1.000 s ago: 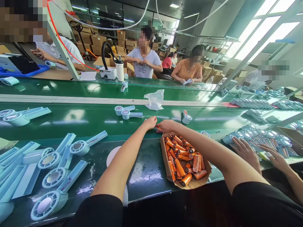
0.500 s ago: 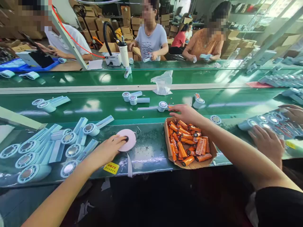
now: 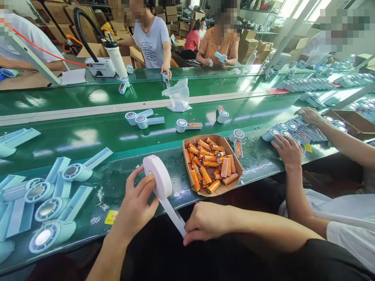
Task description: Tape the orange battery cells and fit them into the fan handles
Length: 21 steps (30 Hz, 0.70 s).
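My left hand [image 3: 137, 199] grips a roll of white tape [image 3: 159, 177], its fingers in the core, tilted up over the bench edge. A strip of tape [image 3: 172, 214] runs down from the roll to my right hand [image 3: 205, 222], which pinches its free end in front of the bench. Just beyond my right hand, a cardboard tray [image 3: 195, 185] holds many orange-wrapped battery cells [image 3: 206, 175]. Left of my left hand lie several light-blue handheld fan bodies [image 3: 52, 208] with round heads and open handles.
Fan bodies, such as one with an orange cell in its handle [image 3: 181, 125], lie on the green conveyor [image 3: 76, 136] beside a clear plastic bag [image 3: 178, 95]. At right, a co-worker's hands [image 3: 288, 150] rest on a cluster of fans. People work across the belt.
My right hand has left the fan on the belt and come down to the tape's end. My left hand has lifted and tilted the roll. The view has turned right.
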Each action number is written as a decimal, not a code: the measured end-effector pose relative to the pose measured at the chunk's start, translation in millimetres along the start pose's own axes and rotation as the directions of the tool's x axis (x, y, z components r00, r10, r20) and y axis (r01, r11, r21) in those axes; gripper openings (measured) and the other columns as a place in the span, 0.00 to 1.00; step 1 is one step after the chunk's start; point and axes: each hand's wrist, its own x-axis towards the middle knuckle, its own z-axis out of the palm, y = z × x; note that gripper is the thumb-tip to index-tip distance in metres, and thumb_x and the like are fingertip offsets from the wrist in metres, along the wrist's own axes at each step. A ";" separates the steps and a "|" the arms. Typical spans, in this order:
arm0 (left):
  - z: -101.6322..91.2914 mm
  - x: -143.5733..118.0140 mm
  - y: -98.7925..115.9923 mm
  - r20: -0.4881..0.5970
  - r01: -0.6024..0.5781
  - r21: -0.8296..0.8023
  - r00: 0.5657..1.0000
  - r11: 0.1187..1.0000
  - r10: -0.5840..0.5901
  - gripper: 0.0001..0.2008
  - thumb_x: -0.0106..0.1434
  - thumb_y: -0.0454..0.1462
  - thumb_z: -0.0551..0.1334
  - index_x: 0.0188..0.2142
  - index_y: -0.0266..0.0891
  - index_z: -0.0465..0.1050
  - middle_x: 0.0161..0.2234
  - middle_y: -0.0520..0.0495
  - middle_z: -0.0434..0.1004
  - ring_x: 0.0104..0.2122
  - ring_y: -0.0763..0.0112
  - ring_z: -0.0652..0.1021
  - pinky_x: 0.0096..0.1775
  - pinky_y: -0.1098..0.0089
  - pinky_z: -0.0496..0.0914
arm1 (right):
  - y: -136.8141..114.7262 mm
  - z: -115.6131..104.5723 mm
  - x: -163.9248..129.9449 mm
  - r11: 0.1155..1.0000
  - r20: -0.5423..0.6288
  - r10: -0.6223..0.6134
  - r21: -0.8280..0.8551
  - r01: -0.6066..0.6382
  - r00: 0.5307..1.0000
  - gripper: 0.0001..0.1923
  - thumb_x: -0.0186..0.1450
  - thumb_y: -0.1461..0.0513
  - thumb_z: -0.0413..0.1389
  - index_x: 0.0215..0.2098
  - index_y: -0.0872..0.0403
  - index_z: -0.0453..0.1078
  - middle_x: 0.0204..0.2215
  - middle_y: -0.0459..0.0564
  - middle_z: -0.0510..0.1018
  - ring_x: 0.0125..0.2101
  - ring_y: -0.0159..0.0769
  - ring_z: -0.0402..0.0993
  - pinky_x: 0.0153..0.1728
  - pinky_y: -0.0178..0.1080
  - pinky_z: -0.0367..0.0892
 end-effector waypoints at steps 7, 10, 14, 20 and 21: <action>15.8 -13.1 13.2 0.071 0.035 -0.003 0.997 0.999 -0.035 0.21 0.62 0.27 0.65 0.53 0.43 0.72 0.46 0.43 0.82 0.61 0.44 0.74 0.62 0.40 0.73 | 19.8 -54.4 -25.5 0.567 -0.689 0.331 -0.401 -0.720 0.645 0.15 0.71 0.50 0.61 0.42 0.54 0.76 0.35 0.59 0.85 0.42 0.51 0.82 0.41 0.43 0.70; 21.7 -12.1 20.0 0.108 0.045 -0.021 0.993 0.999 -0.043 0.22 0.61 0.26 0.65 0.54 0.43 0.73 0.47 0.43 0.83 0.62 0.44 0.74 0.61 0.40 0.74 | 31.3 -57.7 -28.9 0.609 -0.698 0.376 -0.310 -0.730 0.609 0.11 0.67 0.56 0.65 0.43 0.54 0.75 0.35 0.57 0.86 0.46 0.53 0.82 0.52 0.50 0.71; 21.5 -10.3 20.6 0.102 0.026 -0.046 0.995 0.999 -0.021 0.21 0.62 0.26 0.64 0.54 0.42 0.73 0.48 0.42 0.83 0.62 0.44 0.73 0.62 0.40 0.73 | 38.4 -60.4 -45.0 0.865 -0.722 0.432 0.162 -0.475 0.541 0.19 0.61 0.58 0.66 0.50 0.51 0.75 0.37 0.48 0.87 0.33 0.39 0.81 0.41 0.42 0.76; 15.5 -5.7 21.8 0.076 0.016 -0.053 0.997 0.998 -0.012 0.16 0.64 0.28 0.63 0.50 0.41 0.73 0.45 0.42 0.82 0.57 0.48 0.75 0.63 0.40 0.72 | 27.5 -62.6 -51.1 0.866 -0.859 0.372 0.458 0.201 0.353 0.26 0.56 0.50 0.72 0.49 0.50 0.79 0.39 0.46 0.84 0.37 0.38 0.82 0.37 0.41 0.80; 15.5 -5.0 22.8 0.071 0.011 -0.054 0.997 0.998 -0.007 0.16 0.64 0.28 0.63 0.50 0.41 0.73 0.45 0.43 0.82 0.57 0.48 0.76 0.63 0.40 0.72 | 25.9 -60.1 -47.6 0.873 -0.880 0.338 0.426 0.239 0.333 0.22 0.56 0.50 0.73 0.46 0.49 0.80 0.39 0.46 0.84 0.40 0.39 0.83 0.39 0.41 0.81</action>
